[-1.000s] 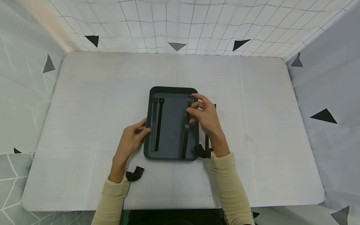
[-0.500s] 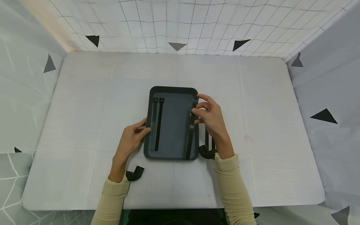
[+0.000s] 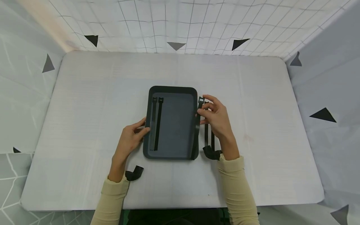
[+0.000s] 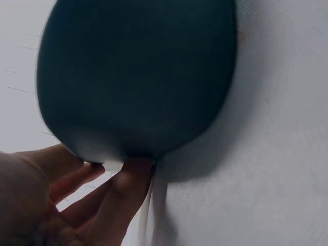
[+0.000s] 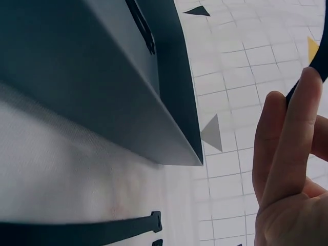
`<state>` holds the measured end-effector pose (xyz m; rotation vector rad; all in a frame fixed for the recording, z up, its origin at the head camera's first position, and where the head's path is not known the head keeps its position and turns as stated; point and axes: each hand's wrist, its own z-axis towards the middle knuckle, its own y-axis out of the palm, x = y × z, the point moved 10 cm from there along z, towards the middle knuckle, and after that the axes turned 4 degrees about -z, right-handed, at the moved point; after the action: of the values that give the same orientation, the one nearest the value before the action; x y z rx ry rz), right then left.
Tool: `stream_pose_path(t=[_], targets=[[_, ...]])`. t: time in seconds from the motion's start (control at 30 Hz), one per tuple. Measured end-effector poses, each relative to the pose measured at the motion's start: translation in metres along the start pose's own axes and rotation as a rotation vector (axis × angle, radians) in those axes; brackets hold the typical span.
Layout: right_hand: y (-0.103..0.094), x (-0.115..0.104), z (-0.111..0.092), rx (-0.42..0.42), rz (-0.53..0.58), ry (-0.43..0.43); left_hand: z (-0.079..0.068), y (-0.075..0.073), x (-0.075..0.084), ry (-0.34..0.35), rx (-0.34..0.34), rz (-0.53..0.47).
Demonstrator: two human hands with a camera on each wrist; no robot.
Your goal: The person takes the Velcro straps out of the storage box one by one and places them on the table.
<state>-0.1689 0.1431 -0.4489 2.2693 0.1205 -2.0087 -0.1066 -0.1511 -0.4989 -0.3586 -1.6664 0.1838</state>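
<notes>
My left hand (image 3: pixel 130 137) grips the left rim of a dark grey tray (image 3: pixel 194 90), thumb on the rim. In the left wrist view, the tray's dark outside (image 4: pixel 138 77) hides some of that hand's fingers. My right hand (image 3: pixel 216 117) pinches a black cable strap (image 3: pixel 196 137) with a slotted head, raised over the tray's right rim. Its tail end hangs at the tray's lower right corner. Inside the tray, along the left side, two similar straps (image 3: pixel 158 125) lie side by side. In the right wrist view, the held strap (image 5: pixel 322 56) curves up from the fingertips.
On the white table (image 3: pixel 267 125), right of the tray, lie two more black straps (image 3: pixel 206 134), partly hidden by my right hand. A black camera mount (image 3: pixel 212 153) sits at my right wrist, another (image 3: pixel 134 173) at my left. Hanging white sheets (image 3: pixel 180 25) surround the table.
My right hand has moved right with the strap, from inside the tray to over its right rim, and the strap's slotted head now shows. The left hand and the tray have stayed put.
</notes>
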Motion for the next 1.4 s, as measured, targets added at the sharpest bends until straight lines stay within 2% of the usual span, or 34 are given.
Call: stream_pose_path(t=[0.33,0.9,1.4], targets=[[-0.013,0.003,-0.003,0.028,-0.045,0.023,0.0,0.001,-0.001,0.001,-0.01,-0.01],[-0.037,0.004,-0.009,0.064,-0.061,0.04,0.0,-0.001,-0.001,0.01,-0.005,-0.002],[-0.059,0.007,-0.014,0.098,-0.116,0.034,-0.001,-0.001,0.0,0.011,-0.006,-0.003]])
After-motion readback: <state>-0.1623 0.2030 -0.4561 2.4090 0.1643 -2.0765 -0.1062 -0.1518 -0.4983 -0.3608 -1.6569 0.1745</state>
